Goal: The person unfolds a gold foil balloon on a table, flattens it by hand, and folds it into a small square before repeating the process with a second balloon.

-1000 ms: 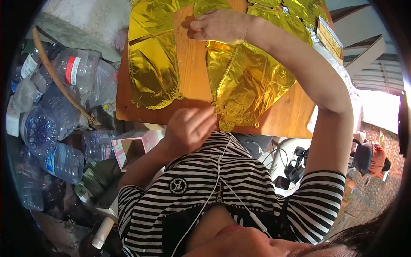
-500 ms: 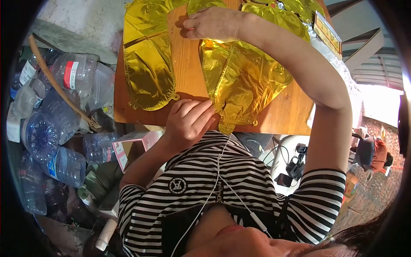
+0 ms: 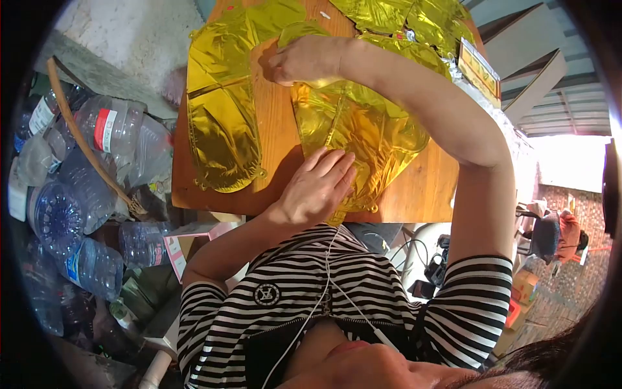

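Note:
Beneath both hands lies a crumpled gold foil balloon [image 3: 382,146], with small tabs on its rim near the table's front edge. My left hand [image 3: 317,185] rests on its lower part, palm down, fingers stretched out and close together. At its upper left edge, my right hand [image 3: 304,61] has its fingers curled against the foil, tips over bare wood. Foil beneath that hand is mostly hidden. To the left lies a flat gold foil balloon [image 3: 227,136] with a rounded end.
The wooden table [image 3: 421,201] also bears more gold foil [image 3: 421,23] at the back right, beside a printed card [image 3: 479,71]. Plastic bottles [image 3: 97,253] and a bent stick [image 3: 84,139] crowd the left side. A pink-edged box [image 3: 175,256] stands below the table's left corner.
My left hand has moved right, from the balloon's lower left edge onto its foil. My right hand stays at the upper edge, its fingers slightly lower in view. The view has shifted slightly.

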`<state>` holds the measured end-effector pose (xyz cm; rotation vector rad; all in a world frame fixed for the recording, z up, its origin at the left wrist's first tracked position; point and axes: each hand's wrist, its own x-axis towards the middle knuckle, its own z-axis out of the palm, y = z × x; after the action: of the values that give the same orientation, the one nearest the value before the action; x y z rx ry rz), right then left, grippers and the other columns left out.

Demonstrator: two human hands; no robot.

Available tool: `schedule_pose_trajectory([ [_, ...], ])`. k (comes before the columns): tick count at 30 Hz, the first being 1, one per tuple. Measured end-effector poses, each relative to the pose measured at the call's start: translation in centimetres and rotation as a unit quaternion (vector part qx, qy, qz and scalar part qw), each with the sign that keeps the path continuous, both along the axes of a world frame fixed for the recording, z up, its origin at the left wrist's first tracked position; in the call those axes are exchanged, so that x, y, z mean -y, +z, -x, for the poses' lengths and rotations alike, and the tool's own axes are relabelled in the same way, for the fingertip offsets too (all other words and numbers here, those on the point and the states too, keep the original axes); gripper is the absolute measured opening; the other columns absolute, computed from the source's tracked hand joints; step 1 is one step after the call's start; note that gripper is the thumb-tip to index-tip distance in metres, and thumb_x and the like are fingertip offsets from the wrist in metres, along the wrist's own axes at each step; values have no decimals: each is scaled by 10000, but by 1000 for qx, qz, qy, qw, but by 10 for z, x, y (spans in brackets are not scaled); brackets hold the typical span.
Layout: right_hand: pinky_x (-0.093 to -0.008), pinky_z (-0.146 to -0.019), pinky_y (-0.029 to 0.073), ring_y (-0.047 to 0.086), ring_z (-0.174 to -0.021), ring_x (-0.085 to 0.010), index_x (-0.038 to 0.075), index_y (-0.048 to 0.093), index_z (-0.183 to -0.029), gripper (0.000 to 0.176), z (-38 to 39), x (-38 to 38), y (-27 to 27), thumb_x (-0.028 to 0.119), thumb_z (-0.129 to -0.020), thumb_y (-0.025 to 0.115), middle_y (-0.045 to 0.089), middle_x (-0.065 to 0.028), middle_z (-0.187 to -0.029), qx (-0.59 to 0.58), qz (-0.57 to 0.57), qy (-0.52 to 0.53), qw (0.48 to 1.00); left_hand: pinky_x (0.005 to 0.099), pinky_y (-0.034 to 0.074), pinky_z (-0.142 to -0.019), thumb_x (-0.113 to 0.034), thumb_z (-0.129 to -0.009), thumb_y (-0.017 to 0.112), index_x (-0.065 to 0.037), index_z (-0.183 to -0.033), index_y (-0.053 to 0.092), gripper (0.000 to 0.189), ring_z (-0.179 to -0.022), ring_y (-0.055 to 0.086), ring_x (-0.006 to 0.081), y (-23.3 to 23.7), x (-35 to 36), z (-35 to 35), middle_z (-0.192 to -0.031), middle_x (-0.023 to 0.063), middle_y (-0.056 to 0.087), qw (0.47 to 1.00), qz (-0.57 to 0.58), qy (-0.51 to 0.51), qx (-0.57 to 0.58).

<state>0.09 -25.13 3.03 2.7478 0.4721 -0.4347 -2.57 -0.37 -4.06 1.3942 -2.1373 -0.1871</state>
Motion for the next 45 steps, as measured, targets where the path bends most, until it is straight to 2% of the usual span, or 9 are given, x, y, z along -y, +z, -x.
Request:
schedule_pose_trajectory([
  [5, -433, -884, 548, 661, -1082, -316, 131, 733, -1052, 234, -9, 17, 27, 59, -853, 632, 698, -76, -1067, -9, -129, -80, 988, 493, 381, -1139, -212, -920, 688, 10, -1256, 671, 403, -1318, 536, 318, 7, 8, 2, -1376, 162, 612, 1000, 7, 6, 10],
  [9, -436, -895, 550, 660, -1085, -316, 146, 739, -1054, 240, -16, 27, 29, 62, -855, 633, 693, -61, -1088, -19, -116, -103, 988, 498, 352, -1160, -198, -962, 593, 46, -1237, 659, 373, -1342, 513, 335, 3, 10, 6, -1388, 205, 594, 1000, 15, -5, 6],
  [15, -426, -896, 555, 648, -1082, -293, 159, 731, -1103, 254, -2, 8, 26, 121, -868, 643, 667, -53, -1063, -16, -114, -14, 993, 490, 382, -1138, -221, -924, 690, 15, -1240, 674, 394, -1329, 532, 318, -3, 10, 10, -1396, 170, 598, 999, 16, 2, 31],
  [17, -408, -953, 559, 574, -1265, -282, 124, 679, -1171, 287, 0, 4, 13, 97, -887, 646, 581, -53, -1356, -7, -75, 25, 997, 490, 391, -1129, -218, -921, 693, 16, -1237, 673, 394, -1324, 532, 320, -5, 10, 10, -1396, 169, 594, 1000, 14, 3, 25],
  [30, -378, -1126, 442, 504, -1319, -266, 101, 701, -1196, 308, 3, -4, 24, 154, -898, 642, 566, -92, -1361, -56, 17, 60, 997, 489, 422, -1091, -247, -925, 693, 1, -1273, 649, 430, -1321, 525, 313, -12, 6, 13, -1410, 157, 578, 998, 24, 25, 49],
  [36, -360, -1132, 424, 596, -1145, -232, 130, 724, -1083, 209, 16, 17, 3, 137, -902, 620, 682, 18, -1112, 86, 5, 76, 993, 502, 401, -1105, -247, -935, 681, 17, -1276, 650, 433, -1342, 504, 326, -10, 5, 13, -1405, 176, 581, 999, 14, 23, 46],
  [40, -370, -1143, 421, 604, -1114, -221, 123, 722, -1046, 204, 57, 1, 36, 121, -860, 637, 678, -19, -1026, 126, 0, 86, 988, 489, 382, -1122, -244, -939, 676, 14, -1292, 641, 438, -1348, 499, 334, -4, 4, 9, -1418, 182, 571, 1000, -5, 8, 11],
  [42, -437, -1181, 412, 613, -913, -221, 108, 613, -859, 65, 73, -4, 32, 115, -796, 625, 558, -23, -841, 282, 22, 97, 954, 486, 382, -1122, -248, -944, 674, 13, -1295, 637, 438, -1348, 499, 337, 2, 1, 7, -1412, 179, 574, 999, 29, 8, 14],
  [45, -465, -1177, 422, 599, -886, -216, 108, 539, -790, 97, 93, -11, 21, 123, -762, 631, 510, -27, -808, 338, 21, 44, 940, 482, 398, -1111, -260, -922, 727, 9, -1304, 622, 479, -1344, 504, 341, 6, -2, 1, -1419, 201, 558, 997, 80, 8, -10],
])
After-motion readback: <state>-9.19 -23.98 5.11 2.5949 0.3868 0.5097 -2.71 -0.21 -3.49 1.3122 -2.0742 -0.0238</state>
